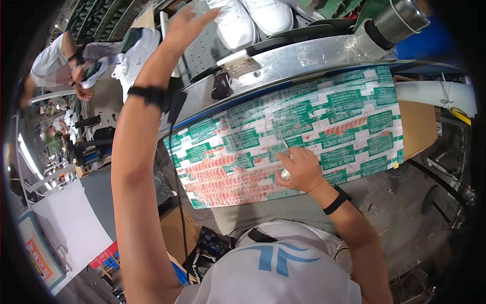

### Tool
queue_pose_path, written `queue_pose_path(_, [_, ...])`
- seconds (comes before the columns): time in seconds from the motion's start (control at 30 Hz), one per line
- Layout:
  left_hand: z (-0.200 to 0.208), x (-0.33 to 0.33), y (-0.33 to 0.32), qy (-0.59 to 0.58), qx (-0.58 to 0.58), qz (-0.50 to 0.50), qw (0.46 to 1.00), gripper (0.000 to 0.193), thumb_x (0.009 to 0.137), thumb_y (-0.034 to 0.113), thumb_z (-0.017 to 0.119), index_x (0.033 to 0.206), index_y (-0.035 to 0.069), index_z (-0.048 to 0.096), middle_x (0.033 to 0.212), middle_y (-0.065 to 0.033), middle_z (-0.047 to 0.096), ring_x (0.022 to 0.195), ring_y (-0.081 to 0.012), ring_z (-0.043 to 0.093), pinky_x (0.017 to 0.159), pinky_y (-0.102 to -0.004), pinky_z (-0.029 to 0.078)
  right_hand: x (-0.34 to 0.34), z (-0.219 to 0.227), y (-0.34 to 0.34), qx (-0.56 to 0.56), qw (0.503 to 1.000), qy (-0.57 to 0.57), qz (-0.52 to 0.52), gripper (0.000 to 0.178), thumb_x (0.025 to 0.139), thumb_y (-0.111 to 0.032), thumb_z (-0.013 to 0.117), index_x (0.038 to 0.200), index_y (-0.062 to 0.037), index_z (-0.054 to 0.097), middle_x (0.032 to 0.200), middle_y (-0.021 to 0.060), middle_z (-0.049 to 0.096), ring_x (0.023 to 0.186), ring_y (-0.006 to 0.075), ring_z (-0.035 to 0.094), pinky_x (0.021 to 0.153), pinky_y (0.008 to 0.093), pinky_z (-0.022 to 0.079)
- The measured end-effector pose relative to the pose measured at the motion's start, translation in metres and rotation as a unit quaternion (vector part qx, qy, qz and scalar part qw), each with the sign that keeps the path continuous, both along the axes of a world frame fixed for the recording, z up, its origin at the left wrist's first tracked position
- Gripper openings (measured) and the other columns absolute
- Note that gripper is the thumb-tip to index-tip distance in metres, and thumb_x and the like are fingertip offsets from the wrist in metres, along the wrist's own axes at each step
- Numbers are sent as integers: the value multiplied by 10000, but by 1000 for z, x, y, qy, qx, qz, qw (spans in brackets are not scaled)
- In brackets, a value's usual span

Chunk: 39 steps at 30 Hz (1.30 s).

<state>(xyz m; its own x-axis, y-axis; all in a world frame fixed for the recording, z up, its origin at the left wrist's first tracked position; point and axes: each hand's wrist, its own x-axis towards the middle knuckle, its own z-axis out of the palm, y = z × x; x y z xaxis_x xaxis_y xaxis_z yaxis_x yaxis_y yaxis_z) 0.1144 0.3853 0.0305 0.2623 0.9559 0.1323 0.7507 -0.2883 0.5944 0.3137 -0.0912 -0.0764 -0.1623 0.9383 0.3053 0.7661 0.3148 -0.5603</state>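
My left hand (188, 31) reaches far forward, fingers stretched apart and slightly blurred, with nothing seen in it. It is over the edge of a dark conveyor belt (198, 57), just left of a pair of white shoes (234, 25). My right hand (302, 171) is closed round a slim tool (284, 144) with a thin metal shaft and a pale, rounded handle end; its exact kind does not show. That hand is above a board (349, 129) covered in green, white and red printed tape, in front of my body.
A metal rail (304, 57) runs between belt and board, with a metal cylinder (397, 25) at its right end. Brown cardboard (419, 126) lies right of the board. At far left, another person's hands (81, 81) are near a white shoe (139, 58).
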Motion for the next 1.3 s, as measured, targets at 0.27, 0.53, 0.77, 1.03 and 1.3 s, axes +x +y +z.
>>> queue_pose_path(0.27, [-29,66,30,-116,-295,61,946,855,862,548,955,1409,-55,698,1198,-142,802,1023,-260,784,876,-401,613,-2,-3,-3,9,1000,-16,-19,405,794,-432,826,1085,-156,770,987,63,652,852,242,670,760,374,536])
queue_pose_path(0.53, [61,-45,-45,-487,-266,84,828,584,1098,474,622,1465,26,693,1281,-129,814,1093,-292,803,991,-449,645,-1,-4,-3,7,1000,6,-7,389,753,-359,865,1071,-156,775,973,78,628,831,269,672,734,398,557])
queue_pose_path(0.77, [55,-136,-334,-256,-133,126,949,747,970,204,801,1615,28,469,1444,-126,636,1332,-245,627,1170,-418,504,1,-6,-6,15,1000,20,-13,411,759,-348,874,1105,-145,782,1016,93,648,903,306,683,785,438,579])
queue_pose_path(1.03, [-44,-74,-498,-206,-139,162,955,1294,844,251,992,1785,-51,154,1619,-228,539,1440,-310,590,1176,-423,510,-2,10,-4,2,999,34,6,691,811,-291,870,1431,-63,667,1072,125,686,960,351,702,844,468,589])
queue_pose_path(1.3, [-28,-188,-477,-326,-416,248,812,356,1097,284,776,1288,-16,791,1146,-98,820,1117,-147,764,927,-330,640,-63,83,-68,-129,970,200,37,954,818,-237,888,1653,17,502,1175,173,736,970,359,741,870,466,610])
